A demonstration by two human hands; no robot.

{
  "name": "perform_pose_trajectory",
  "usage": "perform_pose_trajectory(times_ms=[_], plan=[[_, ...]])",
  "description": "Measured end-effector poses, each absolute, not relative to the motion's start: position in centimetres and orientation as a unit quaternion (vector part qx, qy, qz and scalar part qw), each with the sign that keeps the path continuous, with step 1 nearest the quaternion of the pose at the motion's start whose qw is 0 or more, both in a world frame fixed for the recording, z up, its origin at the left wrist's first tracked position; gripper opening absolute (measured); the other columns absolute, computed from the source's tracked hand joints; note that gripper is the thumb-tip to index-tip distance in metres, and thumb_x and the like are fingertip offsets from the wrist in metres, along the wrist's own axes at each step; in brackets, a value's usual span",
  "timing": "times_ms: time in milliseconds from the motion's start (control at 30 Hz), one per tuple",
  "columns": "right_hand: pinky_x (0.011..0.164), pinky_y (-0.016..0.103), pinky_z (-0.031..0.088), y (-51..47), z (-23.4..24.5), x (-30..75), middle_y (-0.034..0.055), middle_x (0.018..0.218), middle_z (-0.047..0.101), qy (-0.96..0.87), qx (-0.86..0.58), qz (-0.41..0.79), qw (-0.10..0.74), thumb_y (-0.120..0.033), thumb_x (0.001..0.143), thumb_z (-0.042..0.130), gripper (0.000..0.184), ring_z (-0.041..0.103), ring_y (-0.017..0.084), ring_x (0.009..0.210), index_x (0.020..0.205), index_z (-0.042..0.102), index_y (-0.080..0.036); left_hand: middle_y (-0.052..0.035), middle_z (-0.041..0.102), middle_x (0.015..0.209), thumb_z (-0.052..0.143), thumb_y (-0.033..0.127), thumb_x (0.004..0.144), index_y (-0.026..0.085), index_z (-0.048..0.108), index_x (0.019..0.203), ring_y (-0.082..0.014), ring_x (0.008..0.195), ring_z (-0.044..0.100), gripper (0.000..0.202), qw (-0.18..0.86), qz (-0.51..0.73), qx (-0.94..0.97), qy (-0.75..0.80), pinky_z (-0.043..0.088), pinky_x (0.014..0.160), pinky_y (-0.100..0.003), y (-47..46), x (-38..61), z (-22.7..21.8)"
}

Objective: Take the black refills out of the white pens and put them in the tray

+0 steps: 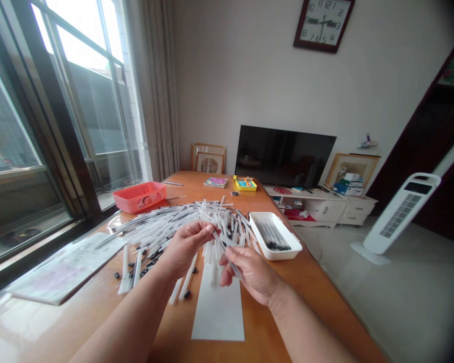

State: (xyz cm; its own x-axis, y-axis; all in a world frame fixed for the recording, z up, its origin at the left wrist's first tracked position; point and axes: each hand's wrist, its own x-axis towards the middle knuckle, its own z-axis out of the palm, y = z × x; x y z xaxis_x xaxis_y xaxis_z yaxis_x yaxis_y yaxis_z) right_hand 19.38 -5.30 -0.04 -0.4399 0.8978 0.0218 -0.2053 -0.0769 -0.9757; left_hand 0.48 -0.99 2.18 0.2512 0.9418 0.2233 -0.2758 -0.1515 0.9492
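Observation:
My left hand (191,239) pinches the far end of a slim pen (220,240) with thumb and forefinger, above the middle of the table. My right hand (249,264) is closed around the nearer part of this pen, which slants down toward me; a clear tube (229,242) also shows at these fingers. Below and beyond both hands spreads a heap of frosted clear pen tubes (162,222). Small black caps (187,294) lie among them and left of my hands. A white paper strip (218,317) lies beneath my right hand.
Right of the heap stands a white box (295,249) holding a row of black-tipped pens (274,234). A pink tray (139,200) is at the back left. Papers (60,277) lie near the window. Further back are a booklet (215,182) and a yellow box (245,186).

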Motion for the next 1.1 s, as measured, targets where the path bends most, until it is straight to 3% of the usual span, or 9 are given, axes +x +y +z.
perform_pose_trajectory(times_ms=[167, 433, 567, 667, 833, 1100], plan=[[0.07, 0.031, 0.041, -5.4, 0.0, 19.0, 0.0059, 0.066, 0.071, -0.532, -0.337, 0.636, 0.445, -0.056, 0.089, 0.06, 0.04, 0.06, 0.016, 0.061, 0.092, 0.06, -0.017, -0.0076, 0.071, 0.087, 0.07, 0.038, 0.085, 0.016, 0.073, 0.086, -0.0192, 0.083, 0.063, 0.023, 0.556, 0.528, 0.56, 0.315, 0.046, 0.083, -0.032, -0.8, 0.7, 1.7], [0.064, 0.029, 0.039, -5.4, 0.3, 19.4, 0.0051, 0.059, 0.068, -0.493, -0.288, 0.701, 0.427, -0.056, 0.09, 0.06, 0.038, 0.061, 0.016, 0.055, 0.089, 0.06, -0.017, -0.0087, 0.072, 0.094, 0.072, 0.035, 0.085, 0.015, 0.073, 0.087, -0.019, 0.088, 0.065, 0.021, 0.612, 0.518, 0.535, 0.267, 0.047, 0.088, -0.032, -1.4, 1.0, 2.4], [0.071, 0.031, 0.042, -5.1, -0.1, 19.1, 0.0067, 0.072, 0.071, -0.501, -0.311, 0.684, 0.429, -0.055, 0.085, 0.068, 0.04, 0.063, 0.017, 0.065, 0.089, 0.067, -0.015, -0.0082, 0.073, 0.087, 0.071, 0.037, 0.085, 0.014, 0.072, 0.087, -0.0192, 0.084, 0.066, 0.023, 0.609, 0.502, 0.544, 0.285, 0.048, 0.086, -0.033, -1.3, 1.2, 1.9], [0.067, 0.028, 0.039, -4.8, -0.3, 19.4, 0.005, 0.08, 0.07, -0.519, -0.349, 0.641, 0.445, -0.049, 0.08, 0.075, 0.035, 0.053, 0.012, 0.064, 0.083, 0.072, -0.015, -0.0106, 0.074, 0.095, 0.071, 0.04, 0.084, 0.014, 0.073, 0.095, -0.0206, 0.088, 0.068, 0.028, 0.608, 0.501, 0.535, 0.305, 0.049, 0.089, -0.035, -1.0, 0.9, 1.8], [0.057, 0.024, 0.035, -3.9, -0.6, 20.4, 0.001, 0.076, 0.064, -0.484, -0.387, 0.585, 0.523, -0.049, 0.081, 0.074, 0.033, 0.043, 0.008, 0.058, 0.084, 0.073, -0.016, -0.011, 0.074, 0.105, 0.075, 0.048, 0.078, 0.016, 0.071, 0.099, -0.0212, 0.097, 0.069, 0.038, 0.537, 0.602, 0.452, 0.38, 0.049, 0.094, -0.036, 0.3, -1.6, 2.0], [0.053, 0.022, 0.038, -3.2, -1.2, 20.6, -0.0021, 0.066, 0.058, -0.424, -0.401, 0.576, 0.573, -0.048, 0.074, 0.079, 0.035, 0.046, 0.008, 0.054, 0.083, 0.069, -0.016, -0.0075, 0.073, 0.086, 0.075, 0.047, 0.07, 0.014, 0.071, 0.093, -0.0189, 0.079, 0.065, 0.04, 0.364, 0.592, 0.477, 0.538, 0.048, 0.072, -0.029, 2.1, -3.7, 1.0]])
